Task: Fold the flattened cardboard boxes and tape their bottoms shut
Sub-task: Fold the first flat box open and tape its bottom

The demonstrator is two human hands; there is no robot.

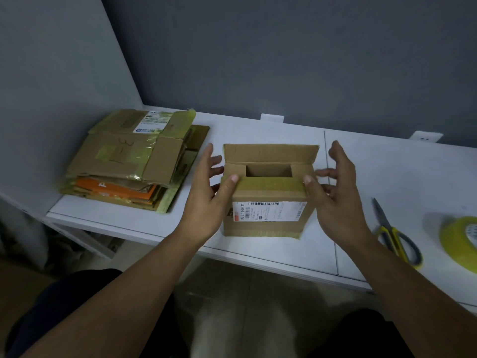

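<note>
Both hands, left hand (206,200) and right hand (338,200), fingers spread, thumbs pressed the center box (267,202) flap; tape roll (459,239) got cropped at right edge, scissors (395,233) beside it.

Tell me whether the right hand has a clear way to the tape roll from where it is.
Probably yes. The right hand is open beside the box, gripping nothing, and the tape roll lies to its right on the table. Only the scissors lie flat between them, low enough to pass over.

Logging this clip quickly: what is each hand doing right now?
Left hand: open, thumb pressing the box near flap.
Right hand: open, thumb pressing the same flap.
</note>
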